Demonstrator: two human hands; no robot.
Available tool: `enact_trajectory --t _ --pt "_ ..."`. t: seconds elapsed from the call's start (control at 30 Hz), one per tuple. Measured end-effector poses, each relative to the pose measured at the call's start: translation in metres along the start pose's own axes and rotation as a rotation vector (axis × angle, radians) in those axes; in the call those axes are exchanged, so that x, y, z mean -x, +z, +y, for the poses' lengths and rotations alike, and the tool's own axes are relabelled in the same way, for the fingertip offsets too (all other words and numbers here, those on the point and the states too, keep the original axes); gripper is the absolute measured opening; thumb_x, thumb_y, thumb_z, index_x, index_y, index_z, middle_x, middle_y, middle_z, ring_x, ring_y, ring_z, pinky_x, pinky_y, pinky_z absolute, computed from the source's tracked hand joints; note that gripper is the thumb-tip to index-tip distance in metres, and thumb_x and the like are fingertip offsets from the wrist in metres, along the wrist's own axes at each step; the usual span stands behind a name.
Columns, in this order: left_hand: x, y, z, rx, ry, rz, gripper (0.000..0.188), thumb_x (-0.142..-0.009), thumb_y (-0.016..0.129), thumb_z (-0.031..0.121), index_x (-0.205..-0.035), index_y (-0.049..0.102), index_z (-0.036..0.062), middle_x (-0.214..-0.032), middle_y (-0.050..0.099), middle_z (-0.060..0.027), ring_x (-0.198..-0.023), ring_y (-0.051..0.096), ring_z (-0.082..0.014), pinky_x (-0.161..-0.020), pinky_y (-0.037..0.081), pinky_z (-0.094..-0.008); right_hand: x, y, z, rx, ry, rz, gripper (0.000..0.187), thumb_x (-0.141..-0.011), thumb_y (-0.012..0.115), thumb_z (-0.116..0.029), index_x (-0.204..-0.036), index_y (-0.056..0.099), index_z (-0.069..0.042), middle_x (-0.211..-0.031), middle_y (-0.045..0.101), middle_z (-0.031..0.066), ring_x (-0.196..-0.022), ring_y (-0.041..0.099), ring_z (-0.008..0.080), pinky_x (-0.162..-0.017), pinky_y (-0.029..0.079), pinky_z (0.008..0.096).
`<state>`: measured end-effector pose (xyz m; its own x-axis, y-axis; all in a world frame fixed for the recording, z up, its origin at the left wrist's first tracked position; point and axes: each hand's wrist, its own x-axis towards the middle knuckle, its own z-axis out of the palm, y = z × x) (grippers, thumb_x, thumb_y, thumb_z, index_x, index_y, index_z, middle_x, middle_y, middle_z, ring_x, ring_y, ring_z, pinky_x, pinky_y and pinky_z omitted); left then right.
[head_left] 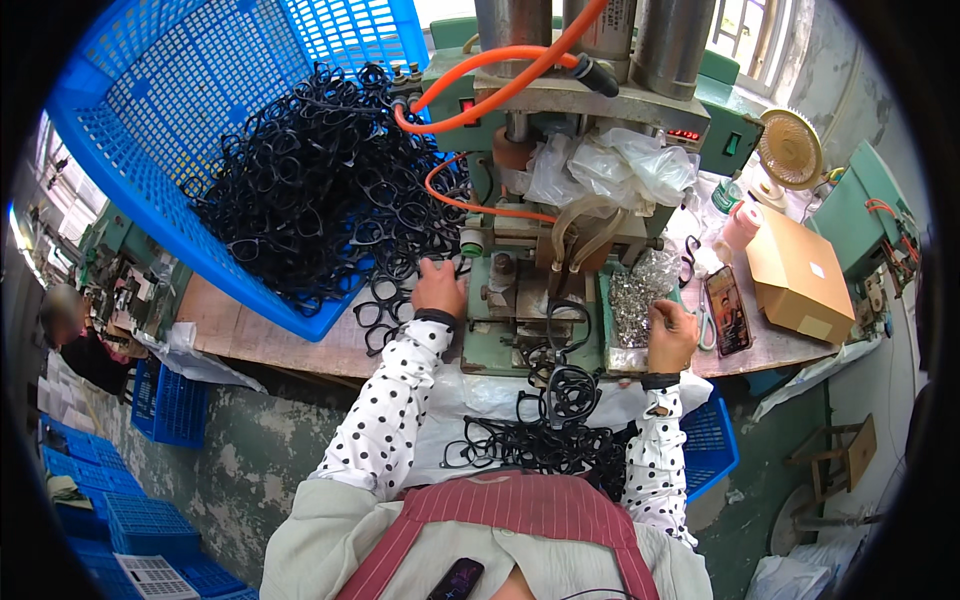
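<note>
My left hand [438, 287] rests on the edge of a big heap of black eyeglass frames [320, 190] that spills out of a tilted blue mesh basket [150, 110]; its fingers touch a frame at the heap's near edge. My right hand [671, 335] hovers with fingers pinched at a clear bag of small silver metal parts [638, 290]. Between my hands stands a green press machine [540, 250] with one black frame [566, 325] lying on its bed. A second pile of black frames [545, 430] lies on white plastic in my lap.
An orange hose [500, 85] loops over the machine, with crumpled clear plastic [610, 165] beside it. A phone [728, 310], a cardboard box [800, 275] and a small fan [790, 150] sit to the right. Blue crates [170, 400] stand on the floor at left.
</note>
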<state>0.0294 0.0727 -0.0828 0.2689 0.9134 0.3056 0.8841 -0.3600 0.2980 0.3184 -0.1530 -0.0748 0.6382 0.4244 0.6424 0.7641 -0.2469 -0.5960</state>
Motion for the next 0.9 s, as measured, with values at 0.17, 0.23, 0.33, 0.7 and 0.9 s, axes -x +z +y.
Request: enact_trajectory --t 0.17,0.23,0.33,0.7,0.9 --pt "0.016 -0.041 -0.008 0.023 0.037 0.066 0.015 -0.091 0.059 0.025 -0.098 0.057 0.0125 -0.088 0.061 -0.0120 -0.075 0.063 -0.0371 -0.061 0.049 -0.0501 -0.006 -0.003 -0.021 -0.120 -0.009 -0.093 0.011 -0.076 0.074 -0.008 -0.086 0.073 -0.011 -0.081 0.069 0.0058 -0.078 0.060 0.0224 -0.071 0.047 0.0343" --pt "0.025 -0.058 0.000 0.152 0.113 0.196 0.012 -0.093 0.057 0.021 -0.097 0.058 0.0095 -0.085 0.064 -0.0093 -0.076 0.063 -0.0339 -0.062 0.046 -0.0472 -0.010 -0.002 -0.038 -0.392 0.173 -0.221 0.012 -0.077 0.071 -0.005 -0.088 0.075 -0.007 -0.082 0.070 0.0085 -0.072 0.062 0.0194 -0.068 0.048 0.0301" --pt "0.044 -0.104 0.037 0.369 0.508 0.563 0.030 -0.079 0.063 0.002 -0.109 0.063 0.0075 -0.084 0.064 -0.0046 -0.073 0.059 -0.0273 -0.080 0.042 -0.0387 -0.010 -0.009 -0.074 -0.552 0.111 -0.230 0.019 -0.075 0.072 -0.001 -0.093 0.075 -0.004 -0.084 0.071 0.0104 -0.074 0.063 0.0178 -0.070 0.049 0.0287" --pt "0.079 -0.112 0.107 0.710 1.106 0.294 0.046 -0.076 0.074 0.011 -0.120 0.062 0.0062 -0.102 0.067 -0.0070 -0.084 0.063 -0.0257 -0.082 0.050 -0.0415 -0.008 -0.018 -0.156 -0.765 0.285 -0.369 0.044 -0.072 0.075 -0.004 -0.112 0.056 -0.003 -0.084 0.071 0.0071 -0.065 0.057 0.0066 -0.057 0.039 0.0206" --pt "0.088 -0.110 0.101 0.740 1.245 0.266 0.048 -0.074 0.074 0.012 -0.119 0.061 0.0023 -0.098 0.067 -0.0093 -0.082 0.062 -0.0283 -0.078 0.051 -0.0416 -0.012 -0.005 -0.170 -0.724 0.257 -0.330 0.049 -0.071 0.075 -0.002 -0.115 0.053 -0.003 -0.081 0.070 0.0083 -0.059 0.052 0.0069 -0.055 0.041 0.0225"
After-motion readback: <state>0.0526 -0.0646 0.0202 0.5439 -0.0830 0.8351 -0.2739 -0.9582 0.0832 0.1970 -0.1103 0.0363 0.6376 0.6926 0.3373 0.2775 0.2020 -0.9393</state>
